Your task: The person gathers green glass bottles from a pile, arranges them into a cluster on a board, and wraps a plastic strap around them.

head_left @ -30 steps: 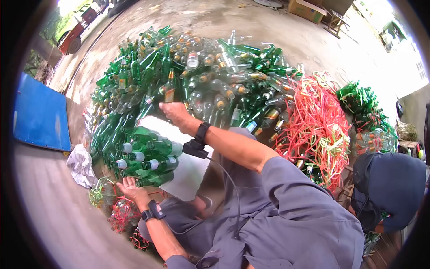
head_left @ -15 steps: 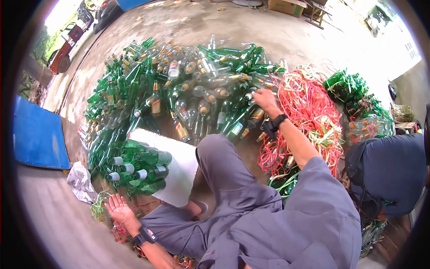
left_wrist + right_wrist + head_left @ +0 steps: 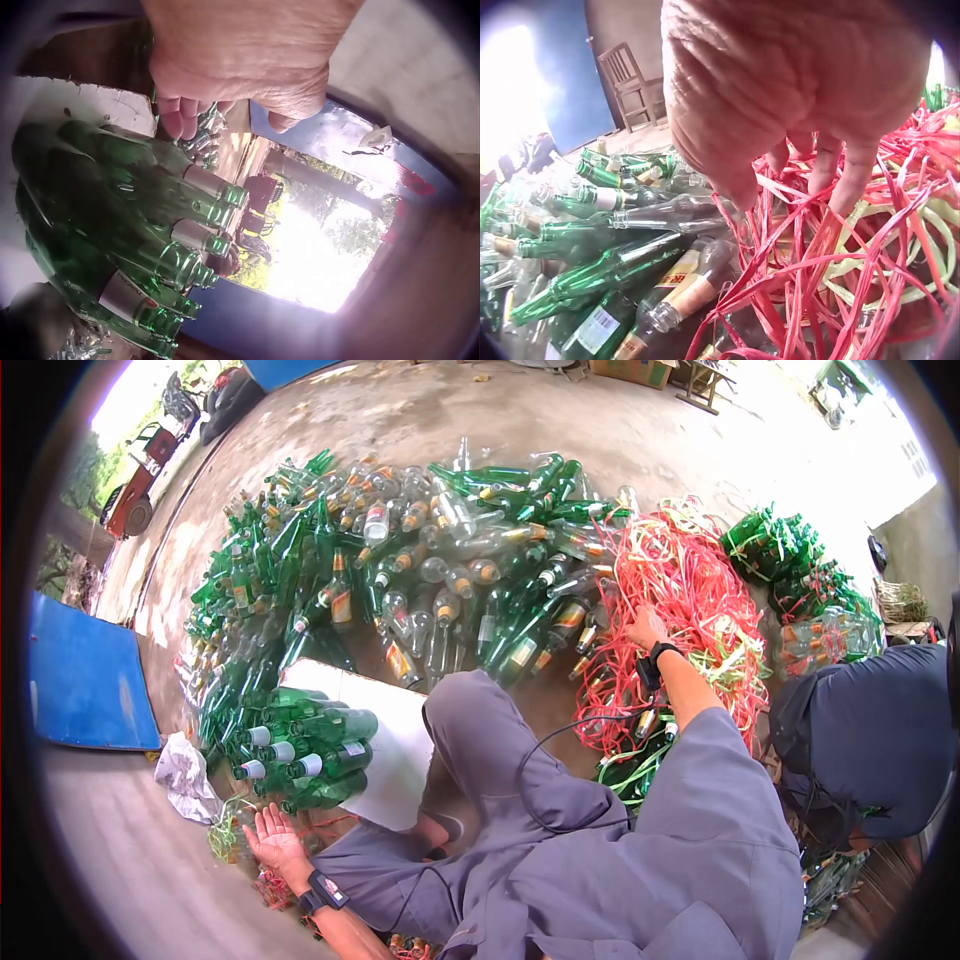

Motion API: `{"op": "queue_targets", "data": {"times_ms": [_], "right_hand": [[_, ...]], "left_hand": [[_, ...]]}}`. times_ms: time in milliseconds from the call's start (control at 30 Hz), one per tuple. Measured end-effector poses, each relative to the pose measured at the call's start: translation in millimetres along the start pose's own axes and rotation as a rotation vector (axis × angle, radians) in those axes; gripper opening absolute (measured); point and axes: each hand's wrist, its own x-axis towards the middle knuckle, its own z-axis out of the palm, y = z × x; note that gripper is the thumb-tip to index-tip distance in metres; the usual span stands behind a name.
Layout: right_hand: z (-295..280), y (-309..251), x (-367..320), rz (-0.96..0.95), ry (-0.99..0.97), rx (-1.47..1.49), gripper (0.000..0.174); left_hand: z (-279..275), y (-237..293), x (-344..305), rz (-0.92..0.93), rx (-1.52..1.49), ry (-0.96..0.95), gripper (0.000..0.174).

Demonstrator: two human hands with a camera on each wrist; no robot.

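My right hand (image 3: 650, 628) reaches into a tangled heap of red and pale green plastic strips (image 3: 695, 585). In the right wrist view its fingers (image 3: 851, 176) point down among the red strips, with the thumb apart from them. My left hand (image 3: 277, 848) lies palm up with fingers extended, just below the necks of a stack of green bottles (image 3: 340, 722). Those bottles lie on their sides on a white board (image 3: 405, 760), necks to the left, several with white neck labels. The left wrist view shows the same green bottles (image 3: 105, 202) beside the hand.
A wide pile of green and clear glass bottles (image 3: 450, 575) spreads across the floor ahead. More green bottles (image 3: 770, 545) stand beyond the strips. A blue panel (image 3: 90, 675) and a crumpled white sack (image 3: 187, 775) are at the left. Dark blue cloth (image 3: 870, 735) is at the right.
My right hand has left the amber-labelled bottle in the pile and travelled right, then down to the strips. The left hand has drawn slightly away from the green stack.
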Motion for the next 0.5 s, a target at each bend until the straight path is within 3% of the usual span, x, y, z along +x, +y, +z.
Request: {"op": "queue_targets", "data": {"times_ms": [267,333,467,500], "right_hand": [[6,-18,3,0.002,0.123,0.032,0.033],[2,-33,-1,-0.046,0.201,0.328,0.029],[2,-68,-8,-0.147,0.285,0.556,0.028],[11,-76,-8,-0.254,0.391,0.654,0.027]], "left_hand": [[-8,1,8,-0.019,-0.011,0.015,0.081],[-9,1,9,-0.016,-0.006,0.014,0.08],[-7,0,9,-0.002,0.02,0.002,0.081],[-6,0,8,-0.003,0.024,0.0,0.081]]}}
